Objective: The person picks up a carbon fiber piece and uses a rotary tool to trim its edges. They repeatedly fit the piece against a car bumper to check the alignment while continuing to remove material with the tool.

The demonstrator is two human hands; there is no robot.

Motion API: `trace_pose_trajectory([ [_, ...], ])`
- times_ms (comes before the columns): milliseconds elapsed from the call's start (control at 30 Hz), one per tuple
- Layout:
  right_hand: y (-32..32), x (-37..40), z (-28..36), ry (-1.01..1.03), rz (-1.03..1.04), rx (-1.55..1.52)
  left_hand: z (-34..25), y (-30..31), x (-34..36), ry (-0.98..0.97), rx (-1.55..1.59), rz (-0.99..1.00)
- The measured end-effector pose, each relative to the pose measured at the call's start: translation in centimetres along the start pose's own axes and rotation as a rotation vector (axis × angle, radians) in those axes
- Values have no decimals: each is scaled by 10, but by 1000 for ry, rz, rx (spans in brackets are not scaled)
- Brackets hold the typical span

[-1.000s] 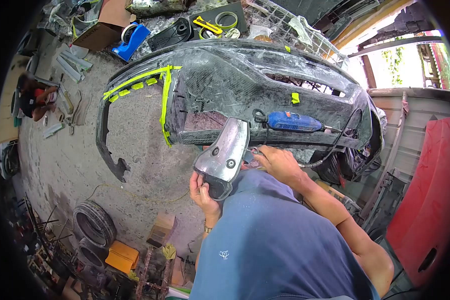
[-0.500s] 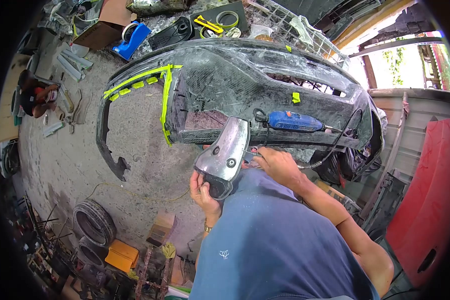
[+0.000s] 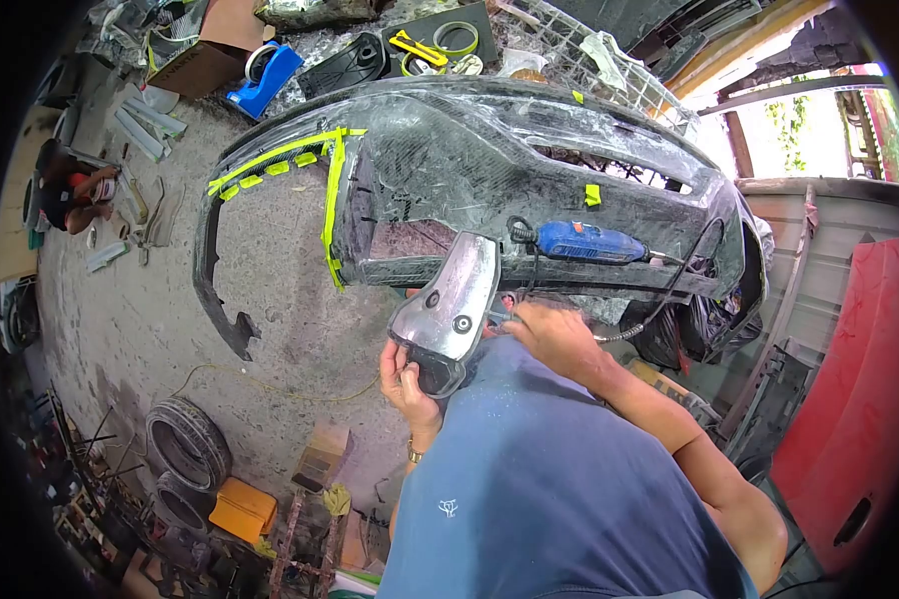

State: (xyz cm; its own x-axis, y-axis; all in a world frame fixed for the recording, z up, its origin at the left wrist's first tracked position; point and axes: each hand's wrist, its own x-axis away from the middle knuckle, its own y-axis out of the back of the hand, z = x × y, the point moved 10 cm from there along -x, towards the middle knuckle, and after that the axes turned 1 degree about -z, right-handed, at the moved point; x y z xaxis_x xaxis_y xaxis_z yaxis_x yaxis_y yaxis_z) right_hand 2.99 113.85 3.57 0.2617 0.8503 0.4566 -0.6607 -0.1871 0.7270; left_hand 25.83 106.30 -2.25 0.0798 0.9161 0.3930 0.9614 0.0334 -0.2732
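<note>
My left hand grips the lower end of a silver-faced, black-edged molded part, fingers around its dark hollow base. Two round fittings show on the silver face. My right hand is closed beside the part's right edge, around the handpiece of a rotary tool's flexible shaft; most of the handpiece is hidden by the fingers. That shaft loops back to the blue rotary tool, which rests on a large dark bumper shell in front of me.
Yellow-green tape edges the bumper's left opening. Behind it are a blue tape dispenser and a yellow cutter. A person sits far left. Tires lie lower left; a red panel stands at right.
My right hand has turned slightly and its fingers are curled tighter beside the part. The left hand and the silver part have barely moved.
</note>
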Motion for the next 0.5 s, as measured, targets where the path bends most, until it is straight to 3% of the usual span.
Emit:
trace_pose_trajectory([
  [500, 5, -9, -5, 0, -11, 0, 0, -1, -1, -9, -10, 1],
])
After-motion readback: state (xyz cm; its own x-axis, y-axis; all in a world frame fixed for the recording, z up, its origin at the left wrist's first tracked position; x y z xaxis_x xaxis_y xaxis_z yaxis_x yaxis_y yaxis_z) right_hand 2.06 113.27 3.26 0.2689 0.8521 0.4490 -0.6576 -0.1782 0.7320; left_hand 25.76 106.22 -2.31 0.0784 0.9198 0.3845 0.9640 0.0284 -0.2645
